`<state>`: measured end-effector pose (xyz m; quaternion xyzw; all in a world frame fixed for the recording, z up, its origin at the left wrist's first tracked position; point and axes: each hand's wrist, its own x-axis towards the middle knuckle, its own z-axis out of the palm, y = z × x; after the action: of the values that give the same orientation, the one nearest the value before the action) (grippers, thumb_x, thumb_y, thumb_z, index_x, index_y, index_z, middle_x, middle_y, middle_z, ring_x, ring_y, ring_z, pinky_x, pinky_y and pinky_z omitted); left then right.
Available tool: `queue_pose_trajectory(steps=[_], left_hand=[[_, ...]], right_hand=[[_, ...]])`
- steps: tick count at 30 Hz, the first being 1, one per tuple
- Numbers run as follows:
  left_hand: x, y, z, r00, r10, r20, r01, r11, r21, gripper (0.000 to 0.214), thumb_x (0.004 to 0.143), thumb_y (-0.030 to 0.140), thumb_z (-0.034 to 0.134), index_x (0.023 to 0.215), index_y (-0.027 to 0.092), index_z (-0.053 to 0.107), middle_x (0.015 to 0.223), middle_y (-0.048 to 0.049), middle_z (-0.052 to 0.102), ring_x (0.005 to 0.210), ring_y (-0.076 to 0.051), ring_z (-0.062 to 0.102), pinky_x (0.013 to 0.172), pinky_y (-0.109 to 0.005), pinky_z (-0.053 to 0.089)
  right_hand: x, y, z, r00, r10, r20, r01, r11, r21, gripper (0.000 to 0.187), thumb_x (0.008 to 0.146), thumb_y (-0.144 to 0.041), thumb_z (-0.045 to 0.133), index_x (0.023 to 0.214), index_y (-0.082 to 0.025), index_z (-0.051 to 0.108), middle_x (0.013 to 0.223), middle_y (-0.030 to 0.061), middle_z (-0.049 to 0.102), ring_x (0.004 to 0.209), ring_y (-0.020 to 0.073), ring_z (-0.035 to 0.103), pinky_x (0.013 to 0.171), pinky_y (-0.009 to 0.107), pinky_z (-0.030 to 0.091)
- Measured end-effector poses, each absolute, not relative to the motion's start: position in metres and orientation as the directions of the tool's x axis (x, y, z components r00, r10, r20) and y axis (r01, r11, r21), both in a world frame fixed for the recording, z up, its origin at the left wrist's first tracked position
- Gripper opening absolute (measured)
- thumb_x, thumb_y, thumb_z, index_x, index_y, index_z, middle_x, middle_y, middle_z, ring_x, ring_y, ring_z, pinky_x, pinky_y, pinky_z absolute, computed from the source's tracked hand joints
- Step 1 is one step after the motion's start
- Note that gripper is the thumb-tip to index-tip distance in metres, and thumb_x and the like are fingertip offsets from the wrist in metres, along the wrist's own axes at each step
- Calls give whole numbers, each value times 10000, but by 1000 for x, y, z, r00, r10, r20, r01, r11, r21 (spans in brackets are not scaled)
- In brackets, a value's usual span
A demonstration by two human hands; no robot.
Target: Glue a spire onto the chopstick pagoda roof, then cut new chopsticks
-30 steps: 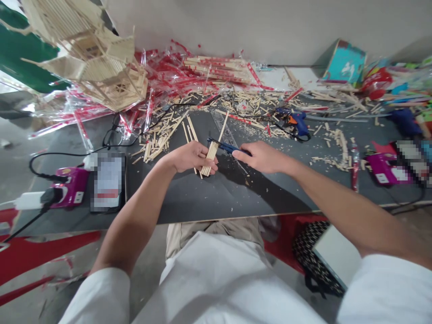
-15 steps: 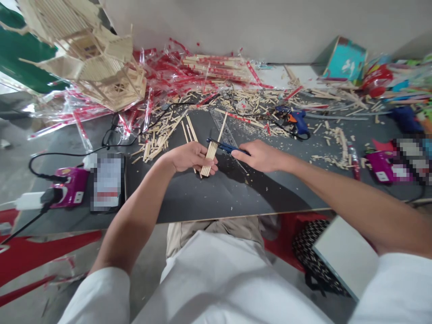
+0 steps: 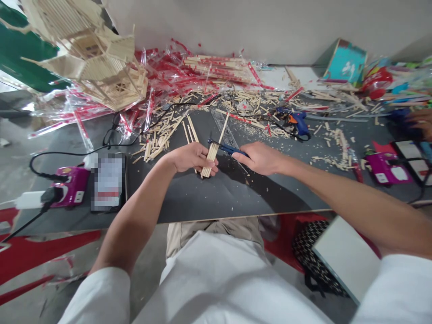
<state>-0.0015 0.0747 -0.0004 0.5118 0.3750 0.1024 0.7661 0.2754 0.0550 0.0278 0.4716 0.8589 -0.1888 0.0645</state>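
The left hand [image 3: 191, 157] is gripping a bundle of pale wooden craft sticks [image 3: 212, 157], tilted, one longer stick projecting past the rest. The right hand [image 3: 259, 158] is pinching a blue-handled cutter [image 3: 227, 147], lying nearly level, its tip reaching across the bundle's upper end.

Bright, even indoor light; a soft shadow lies below the right hand [image 3: 259, 158] on the tabletop [image 3: 189, 202]; wide-angle distortion bends the picture's edges.

Our left hand [image 3: 191, 157] curls closed at center frame, just beside our right hand [image 3: 259, 158], which reaches in from the right.
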Motion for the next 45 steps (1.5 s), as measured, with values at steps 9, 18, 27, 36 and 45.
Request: queue_pose_trajectory(steps=[9, 18, 27, 36, 45], left_hand=[[-3, 75, 4, 702, 562, -438, 200, 434, 878, 363, 701, 329, 930, 949, 115, 774, 954, -146, 812, 828, -251, 808, 693, -271, 642], [6, 73, 4, 539, 826, -166, -34, 218, 975, 394, 780, 358, 904, 1013, 82, 746, 991, -143, 808, 935, -249, 799, 853, -328, 654], [4, 79, 1, 378, 923, -71, -72, 106, 992, 355, 829, 336, 846, 1049, 91, 716, 1026, -135, 798, 954, -241, 794, 937, -364, 634], [4, 81, -7, 384, 907, -171, -22, 194, 981, 359, 819, 316, 864, 1044, 86, 703, 994, -152, 795, 896, -252, 798, 787, -335, 650], [14, 75, -5, 401, 875, -270, 31, 282, 959, 172, 935, 187, 750, 1057, 86, 683, 959, -153, 795, 816, -220, 796, 702, -292, 638]], right_hand=[[291, 65, 25, -427, 883, -197, 903, 405, -142, 711, 1047, -662, 157, 839, -166, 621, 802, 151, 687, 715, 248, 590, 634, 342, 261], [310, 61, 22, -158, 982, -106, 987, 158, -5, 813, 1001, -736, 162, 1033, -104, 672, 1002, 252, 715, 904, 358, 662, 730, 409, 429], [297, 48, 4, -32, 999, 10, 996, 32, 82, 845, 1013, -694, 240, 1297, 31, 568, 1234, 358, 607, 1181, 480, 579, 930, 550, 487], [283, 48, 1, 24, 998, -57, 994, -18, 112, 858, 1005, -625, 369, 1427, 117, 459, 1359, 405, 536, 1259, 516, 544, 1030, 597, 452], [253, 115, 29, -268, 943, 196, 917, 312, -249, 457, 1029, -298, 452, 1398, -83, 616, 1312, 227, 629, 1290, 376, 574, 1103, 512, 469]])
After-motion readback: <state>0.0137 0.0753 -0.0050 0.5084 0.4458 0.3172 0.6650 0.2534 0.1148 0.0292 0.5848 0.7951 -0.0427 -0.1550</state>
